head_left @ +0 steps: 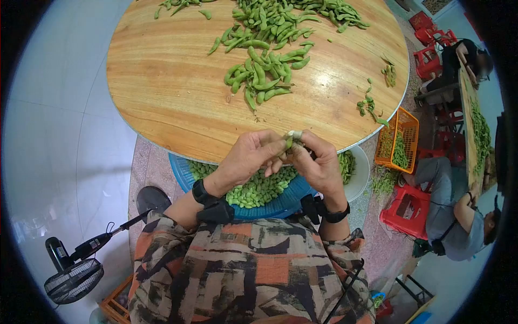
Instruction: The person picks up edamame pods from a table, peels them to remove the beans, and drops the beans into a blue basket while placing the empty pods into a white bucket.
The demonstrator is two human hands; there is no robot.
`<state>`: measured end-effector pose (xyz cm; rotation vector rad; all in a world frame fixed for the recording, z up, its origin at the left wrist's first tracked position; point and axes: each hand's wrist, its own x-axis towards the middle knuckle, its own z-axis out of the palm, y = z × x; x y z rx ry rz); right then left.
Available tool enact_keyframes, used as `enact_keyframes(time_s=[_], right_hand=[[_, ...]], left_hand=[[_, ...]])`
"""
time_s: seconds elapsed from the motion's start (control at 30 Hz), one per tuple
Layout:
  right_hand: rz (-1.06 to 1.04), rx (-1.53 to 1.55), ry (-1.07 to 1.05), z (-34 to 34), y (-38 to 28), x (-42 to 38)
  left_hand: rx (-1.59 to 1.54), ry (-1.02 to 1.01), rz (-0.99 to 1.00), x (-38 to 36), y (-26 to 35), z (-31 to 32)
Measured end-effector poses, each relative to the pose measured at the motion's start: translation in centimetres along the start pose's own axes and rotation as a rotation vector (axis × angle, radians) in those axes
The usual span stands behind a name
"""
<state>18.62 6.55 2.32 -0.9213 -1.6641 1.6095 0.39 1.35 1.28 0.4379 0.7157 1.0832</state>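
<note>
Both of my hands meet over the near edge of the round wooden table (162,102). My left hand (248,156) pinches a green pod (290,142) between thumb and fingers. My right hand (319,162) closes on the same pod from the other side, with a pale wrap on one fingertip. Beneath them, a blue basket (181,170) holds many shelled green beans (251,194). Farther up on the table lies a small pile of pods (261,73), with a larger heap of pods (270,21) behind it.
A white bowl (362,175) with pods stands right of the basket. Beyond it are an orange crate (413,129) and a red stool (407,210). Two people sit by another table (468,116) at the far right. A fan (74,281) stands at lower left.
</note>
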Motion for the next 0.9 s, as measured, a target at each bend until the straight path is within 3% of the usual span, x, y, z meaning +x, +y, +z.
enact_keyframes(time_s=[0.03, 0.07, 0.13, 0.27, 0.4, 0.47, 0.6, 0.67, 0.8, 0.9], right_hand=[[-0.001, -0.001, 0.002, 0.3, -0.2, 0.1], [-0.116, -0.186, 0.045, 0.5, -0.5, 0.1], [-0.282, -0.412, 0.110, 1.1, -1.0, 0.0], [-0.281, -0.455, 0.143, 1.6, -1.7, 0.0], [-0.229, -0.325, 0.188, 1.6, -0.9, 0.5], [-0.222, -0.231, 0.223, 1.7, -0.6, 0.9], [-0.171, -0.079, 0.131, 1.7, 0.4, 1.1], [0.176, 0.328, 0.088, 1.7, -0.1, 0.7], [0.235, 0.278, 0.105, 1.8, -0.7, 0.5], [0.114, 0.171, 0.114, 2.1, -0.4, 0.5]], left_hand=[[0.205, 0.041, 0.024, -0.1, 0.2, 0.3], [0.408, 0.082, 0.048, -0.1, 0.3, 0.5], [0.509, 0.152, 0.120, -0.1, 0.0, 0.8], [0.774, 0.326, 0.350, -0.1, -0.2, 1.2], [0.719, 0.274, 0.497, 0.0, 0.1, 0.1], [0.270, 0.282, 0.242, -0.2, 0.5, 0.0], [0.168, 0.199, 0.260, -0.6, 0.3, 0.4], [0.065, 0.267, 0.262, -0.6, 0.2, 0.4], [0.054, 0.264, 0.283, -0.7, -0.2, -0.3], [0.004, 0.283, 0.285, -0.7, -0.5, -0.6]])
